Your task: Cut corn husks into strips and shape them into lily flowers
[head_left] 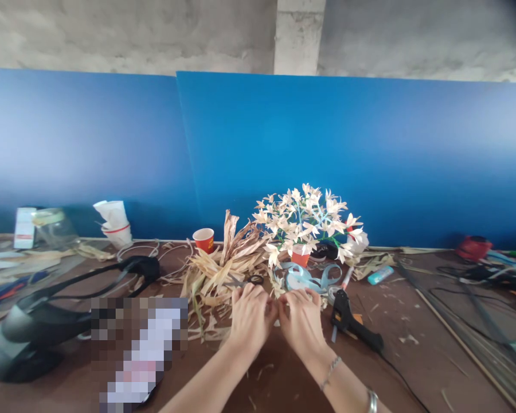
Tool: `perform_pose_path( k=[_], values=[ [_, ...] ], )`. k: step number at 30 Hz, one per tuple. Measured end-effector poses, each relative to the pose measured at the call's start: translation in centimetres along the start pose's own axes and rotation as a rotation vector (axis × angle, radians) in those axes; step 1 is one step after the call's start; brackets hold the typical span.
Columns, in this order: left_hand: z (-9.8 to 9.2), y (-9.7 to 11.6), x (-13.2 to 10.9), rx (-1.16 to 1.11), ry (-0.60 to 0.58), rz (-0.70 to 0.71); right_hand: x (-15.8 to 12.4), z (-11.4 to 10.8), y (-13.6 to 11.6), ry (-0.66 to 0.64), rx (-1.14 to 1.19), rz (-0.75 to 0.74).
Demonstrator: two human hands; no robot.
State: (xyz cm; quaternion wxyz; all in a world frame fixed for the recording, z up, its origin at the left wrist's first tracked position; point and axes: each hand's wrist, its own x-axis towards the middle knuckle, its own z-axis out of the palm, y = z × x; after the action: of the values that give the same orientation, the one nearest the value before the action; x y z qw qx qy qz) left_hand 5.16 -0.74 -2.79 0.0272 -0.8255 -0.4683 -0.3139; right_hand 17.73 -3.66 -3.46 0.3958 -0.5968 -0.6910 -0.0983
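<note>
- Two blue boards stand side by side against the grey wall and fill the back of the view.
- A brown table runs the full width below them, littered with scraps and cords.
- A black strapped piece of gear lies at the near left of the table, well apart from the hands.
- A heap of dried husks sits at the table's middle, just behind and left of the hands, and its nearest strips reach the left knuckles.
- A bunch of pale handmade flowers stands upright in an orange cup right of the heap, beyond the right hand.
- The left hand rests on the table with its back up and fingers curled under, at the near edge of the husks.
- The right hand is curled the same way and touches the left at the thumbs. The knuckles hide whatever is pinched between them, so I cannot tell how the grip stands.
- A black glue gun lies just right of the right hand.
- Loops of light blue ribbon lie between the hands and the flower cup.
- White cups are stacked at the back left.
- A red paper cup stands behind the husks.
- A thin bracelet circles the right wrist.
</note>
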Motion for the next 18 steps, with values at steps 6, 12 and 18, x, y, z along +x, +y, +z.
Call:
perform_pose_path(
  k=[6, 12, 18],
  values=[
    [-0.6, -2.5, 0.7, 0.047, 0.084, -0.105, -0.1, 0.0, 1.4, -0.141, -0.027, 0.006],
    [-1.1, -3.7, 1.1, 0.021, 0.136, -0.113, -0.2, -0.3, 1.6, -0.287, -0.095, -0.125],
    [-0.9, -3.7, 1.0, 0.044, 0.108, -0.099, -0.1, -0.6, 1.1, -0.270, -0.121, -0.128]
  ],
)
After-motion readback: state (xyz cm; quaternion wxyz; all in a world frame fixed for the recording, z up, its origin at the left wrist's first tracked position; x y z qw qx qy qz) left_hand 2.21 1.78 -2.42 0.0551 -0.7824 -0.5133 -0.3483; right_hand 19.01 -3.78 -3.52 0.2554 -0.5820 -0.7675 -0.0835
